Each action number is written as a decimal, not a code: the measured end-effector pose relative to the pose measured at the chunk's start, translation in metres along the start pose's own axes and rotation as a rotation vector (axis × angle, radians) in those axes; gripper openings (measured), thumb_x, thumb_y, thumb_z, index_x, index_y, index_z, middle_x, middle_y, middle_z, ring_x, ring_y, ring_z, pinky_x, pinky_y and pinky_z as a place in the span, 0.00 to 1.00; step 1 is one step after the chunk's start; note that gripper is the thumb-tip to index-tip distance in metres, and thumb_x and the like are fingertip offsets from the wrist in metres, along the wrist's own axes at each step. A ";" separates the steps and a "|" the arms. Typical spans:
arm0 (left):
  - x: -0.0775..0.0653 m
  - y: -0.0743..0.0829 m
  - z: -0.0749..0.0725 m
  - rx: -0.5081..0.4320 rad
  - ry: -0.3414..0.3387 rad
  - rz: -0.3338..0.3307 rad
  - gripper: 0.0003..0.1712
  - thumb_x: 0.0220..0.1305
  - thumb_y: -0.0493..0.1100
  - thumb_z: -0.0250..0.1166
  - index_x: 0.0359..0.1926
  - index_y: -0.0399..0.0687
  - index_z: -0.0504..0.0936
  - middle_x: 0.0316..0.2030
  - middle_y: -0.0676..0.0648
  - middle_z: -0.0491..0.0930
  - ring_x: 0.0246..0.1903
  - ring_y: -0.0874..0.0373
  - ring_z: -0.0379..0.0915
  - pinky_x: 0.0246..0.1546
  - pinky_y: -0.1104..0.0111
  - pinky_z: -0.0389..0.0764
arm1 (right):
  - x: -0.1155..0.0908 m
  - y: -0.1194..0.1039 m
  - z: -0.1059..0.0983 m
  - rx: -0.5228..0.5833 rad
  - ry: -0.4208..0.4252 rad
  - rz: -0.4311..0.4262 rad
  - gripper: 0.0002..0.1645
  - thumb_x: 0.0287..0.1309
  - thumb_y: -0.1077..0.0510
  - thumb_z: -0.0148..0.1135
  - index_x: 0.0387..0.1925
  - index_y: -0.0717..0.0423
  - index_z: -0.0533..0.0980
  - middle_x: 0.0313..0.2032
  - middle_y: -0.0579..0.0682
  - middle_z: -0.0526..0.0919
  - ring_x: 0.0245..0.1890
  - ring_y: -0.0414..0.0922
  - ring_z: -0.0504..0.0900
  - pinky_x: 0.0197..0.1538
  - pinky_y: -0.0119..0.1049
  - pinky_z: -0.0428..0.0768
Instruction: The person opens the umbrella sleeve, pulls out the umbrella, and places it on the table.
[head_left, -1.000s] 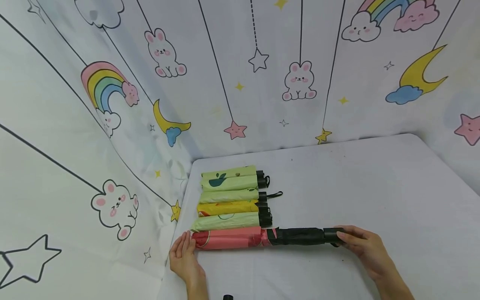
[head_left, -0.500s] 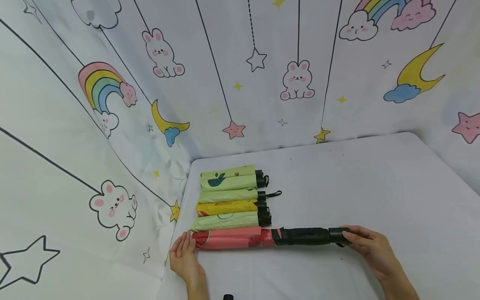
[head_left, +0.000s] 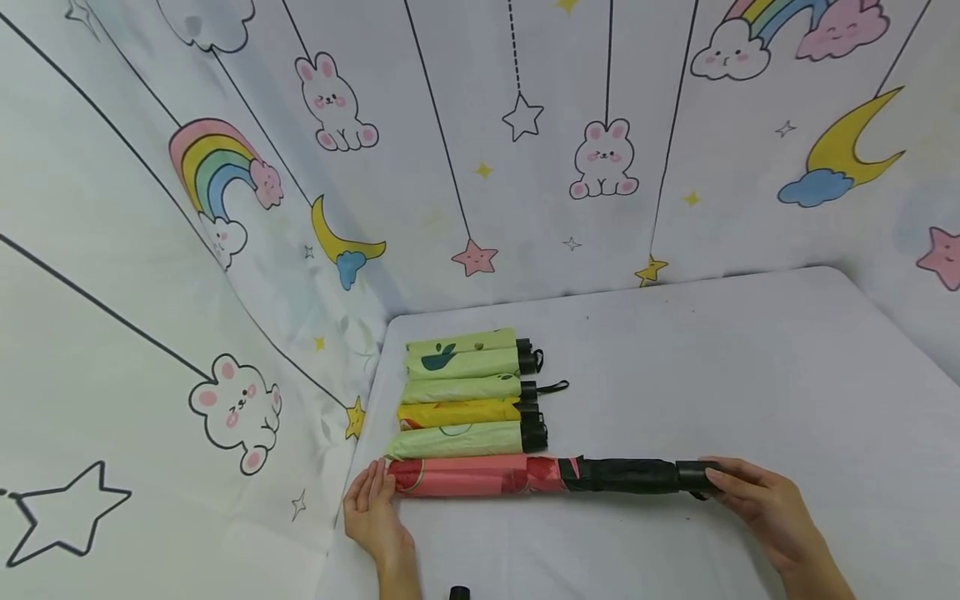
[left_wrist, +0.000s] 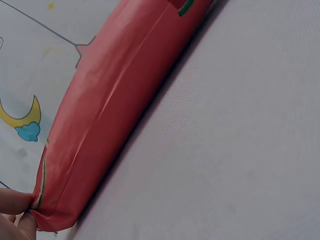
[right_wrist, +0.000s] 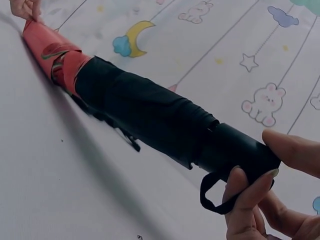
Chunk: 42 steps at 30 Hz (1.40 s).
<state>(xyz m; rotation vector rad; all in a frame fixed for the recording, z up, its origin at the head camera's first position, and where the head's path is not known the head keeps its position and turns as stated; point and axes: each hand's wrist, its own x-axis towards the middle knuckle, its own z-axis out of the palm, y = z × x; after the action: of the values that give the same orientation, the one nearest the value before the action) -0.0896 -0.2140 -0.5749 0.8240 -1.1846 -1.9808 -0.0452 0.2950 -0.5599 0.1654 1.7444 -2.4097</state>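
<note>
- Progress: we're judging this approx midway, as the red umb (head_left: pixel 543 474) is sitting only part-way in what's prob. its sleeve (head_left: pixel 472 477); the black section (head_left: pixel 630 476) is showing bare btwn sleeve & handle (head_left: pixel 693 476).
- Left to do: umb & sleeve aren't yet being fully joined or fully apart; we can't be sure which.
- Others: four green umbs (head_left: pixel 461 364) & one yellow umb (head_left: pixel 459 413) are lying in a row along the bench's (head_left: pixel 712 375) L edge, nr its far L corner, black ends pointing to the R edge. They're looking set out & we're not touching them.
- Red umb's place: it's lying just on the near side of that row, sleeve end nr the L edge, handle reaching toward the R edge.
- L hand (head_left: pixel 377 512): it's pinching the sleeve's closed end, thumb & finger narrow.
- R hand (head_left: pixel 765 504): it's gripping the handle's end, w/ a strap loop (right_wrist: pixel 204 192) hanging by the fingers.
- Bottom of head view: a small black end (head_left: pixel 460 592) is poking in, cut off; we can't tell what it's belonging to.
- Surface/room: the bench top is looking plain white, rounded at the far corners. White hangings (head_left: pixel 555 200) are standing behind & along the L, w/ bunnies (head_left: pixel 604 158), moons (head_left: pixel 847 146) & a rainbow (head_left: pixel 217 162).
</note>
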 end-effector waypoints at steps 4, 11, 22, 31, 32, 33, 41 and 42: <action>0.001 0.000 0.001 -0.004 -0.005 0.004 0.25 0.62 0.17 0.64 0.60 0.27 0.73 0.55 0.35 0.84 0.52 0.55 0.86 0.48 0.70 0.86 | -0.001 0.000 -0.008 0.008 -0.006 -0.002 0.16 0.74 0.71 0.55 0.54 0.64 0.85 0.50 0.43 0.89 0.45 0.40 0.89 0.51 0.33 0.87; -0.001 0.001 0.002 0.015 0.007 -0.005 0.26 0.62 0.17 0.64 0.61 0.26 0.73 0.56 0.34 0.84 0.52 0.56 0.86 0.47 0.71 0.86 | -0.006 0.001 -0.022 0.010 0.012 0.028 0.16 0.75 0.70 0.55 0.54 0.63 0.86 0.51 0.41 0.89 0.49 0.38 0.88 0.51 0.33 0.86; -0.002 0.002 0.002 -0.019 0.029 0.004 0.25 0.61 0.16 0.63 0.59 0.26 0.73 0.52 0.37 0.86 0.50 0.55 0.87 0.45 0.71 0.87 | -0.005 0.001 -0.030 0.062 -0.032 0.039 0.18 0.75 0.71 0.53 0.52 0.62 0.87 0.50 0.42 0.89 0.48 0.39 0.88 0.51 0.34 0.87; -0.002 0.002 -0.001 -0.070 0.042 0.014 0.25 0.61 0.16 0.64 0.58 0.26 0.73 0.49 0.38 0.87 0.49 0.55 0.88 0.46 0.70 0.87 | -0.004 -0.002 -0.039 0.051 -0.029 0.060 0.17 0.76 0.70 0.53 0.51 0.61 0.87 0.51 0.41 0.89 0.48 0.38 0.87 0.51 0.34 0.87; -0.002 0.002 -0.001 -0.075 0.044 0.014 0.24 0.61 0.16 0.64 0.58 0.26 0.72 0.49 0.38 0.87 0.49 0.55 0.88 0.46 0.71 0.87 | -0.005 -0.002 -0.039 0.049 -0.030 0.060 0.18 0.76 0.70 0.52 0.51 0.61 0.87 0.51 0.41 0.89 0.48 0.38 0.87 0.50 0.34 0.87; -0.002 0.002 -0.001 -0.079 0.045 0.013 0.24 0.61 0.16 0.64 0.58 0.25 0.72 0.49 0.39 0.87 0.49 0.54 0.88 0.45 0.71 0.87 | -0.004 -0.002 -0.040 0.047 -0.028 0.061 0.18 0.76 0.70 0.53 0.51 0.61 0.87 0.51 0.41 0.89 0.48 0.38 0.87 0.50 0.34 0.87; -0.004 0.003 0.000 -0.053 0.057 0.006 0.24 0.62 0.17 0.64 0.59 0.26 0.72 0.51 0.37 0.86 0.50 0.54 0.87 0.46 0.71 0.87 | -0.006 -0.005 -0.043 -0.171 0.072 0.149 0.18 0.74 0.60 0.62 0.61 0.58 0.83 0.52 0.35 0.88 0.50 0.29 0.84 0.50 0.28 0.85; -0.004 0.003 0.000 -0.048 0.058 0.003 0.24 0.62 0.17 0.64 0.59 0.27 0.72 0.51 0.37 0.86 0.50 0.54 0.87 0.46 0.71 0.87 | -0.007 -0.005 -0.043 -0.242 0.090 0.166 0.21 0.74 0.56 0.64 0.64 0.57 0.81 0.53 0.33 0.87 0.51 0.25 0.82 0.49 0.26 0.84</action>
<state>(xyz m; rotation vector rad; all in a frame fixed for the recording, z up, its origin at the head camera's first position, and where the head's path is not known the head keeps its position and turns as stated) -0.0865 -0.2121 -0.5718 0.8490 -1.1005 -1.9619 -0.0398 0.3377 -0.5672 0.3763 1.9583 -2.0873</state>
